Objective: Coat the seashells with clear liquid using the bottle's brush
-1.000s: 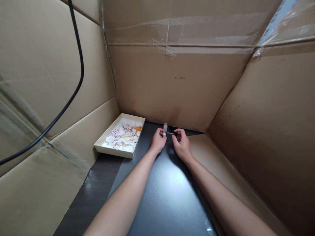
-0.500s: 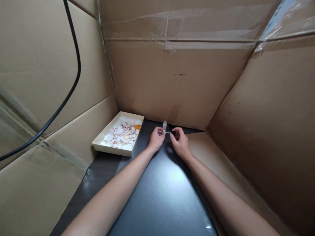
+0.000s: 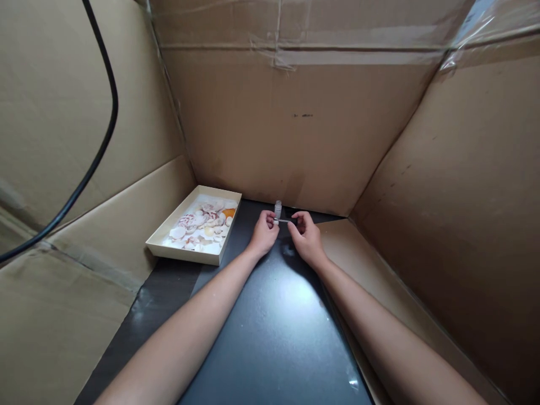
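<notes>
My right hand [image 3: 307, 237] is closed, thumb and fingers pinching a thin pale stick [image 3: 283, 220] that points left. The stick's tip reaches the fingers of my left hand [image 3: 264, 233]. Those fingers are closed in a pinch around something small and whitish, too small to name. Just behind my left fingertips a small clear glass bottle [image 3: 278, 208] stands upright on the dark table [image 3: 270, 326]. Whether my left hand touches the bottle I cannot tell.
To the left lies a shallow cream box [image 3: 185, 254] with several seashells [image 3: 206, 220] in it. Cardboard walls [image 3: 270, 140] rise at the back and both sides. A black cable [image 3: 113, 107] hangs at upper left. A flat cardboard sheet [image 3: 350, 253] lies at right.
The whole view has shifted slightly, so things appear a little further left and higher. Both hands keep nearly the same pose, with the stick still between them.
</notes>
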`<action>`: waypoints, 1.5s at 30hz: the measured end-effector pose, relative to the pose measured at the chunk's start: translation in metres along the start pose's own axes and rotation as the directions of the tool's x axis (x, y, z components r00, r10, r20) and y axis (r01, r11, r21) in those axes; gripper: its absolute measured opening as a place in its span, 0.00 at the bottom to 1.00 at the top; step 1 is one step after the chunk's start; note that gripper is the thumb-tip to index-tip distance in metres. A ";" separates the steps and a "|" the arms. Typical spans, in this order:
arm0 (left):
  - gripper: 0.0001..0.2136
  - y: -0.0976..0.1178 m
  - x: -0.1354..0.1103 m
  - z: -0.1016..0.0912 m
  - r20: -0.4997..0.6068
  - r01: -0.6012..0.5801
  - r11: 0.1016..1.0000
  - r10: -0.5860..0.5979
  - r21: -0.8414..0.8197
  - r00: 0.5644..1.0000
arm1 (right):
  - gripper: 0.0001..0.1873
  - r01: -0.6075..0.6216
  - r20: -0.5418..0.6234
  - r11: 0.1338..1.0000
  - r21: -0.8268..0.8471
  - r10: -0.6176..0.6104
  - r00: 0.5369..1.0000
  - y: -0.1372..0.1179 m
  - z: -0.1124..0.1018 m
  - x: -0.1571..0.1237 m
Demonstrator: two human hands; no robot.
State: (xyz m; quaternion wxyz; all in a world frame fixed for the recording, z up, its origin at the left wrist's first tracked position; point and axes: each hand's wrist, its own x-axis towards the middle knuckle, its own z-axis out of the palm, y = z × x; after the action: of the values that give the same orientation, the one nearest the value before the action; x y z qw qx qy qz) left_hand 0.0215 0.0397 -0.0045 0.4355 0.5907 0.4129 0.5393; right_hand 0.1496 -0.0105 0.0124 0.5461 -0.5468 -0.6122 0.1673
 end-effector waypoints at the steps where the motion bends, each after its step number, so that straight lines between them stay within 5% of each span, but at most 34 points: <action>1: 0.12 0.000 0.000 0.000 -0.002 0.001 1.000 -0.001 0.000 1.000 | 0.12 -0.002 -0.002 1.000 -0.007 0.002 1.000 0.000 0.000 0.000; 45: 0.11 0.000 0.000 0.001 -0.054 -0.034 0.999 0.036 0.036 0.998 | 0.12 0.014 0.011 0.999 0.040 -0.015 1.000 -0.001 0.001 -0.002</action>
State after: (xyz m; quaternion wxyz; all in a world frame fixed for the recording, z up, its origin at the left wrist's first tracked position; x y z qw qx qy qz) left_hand 0.0231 0.0399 -0.0042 0.4041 0.5903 0.4240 0.5554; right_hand 0.1480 -0.0122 0.0117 0.5546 -0.5304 -0.6159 0.1785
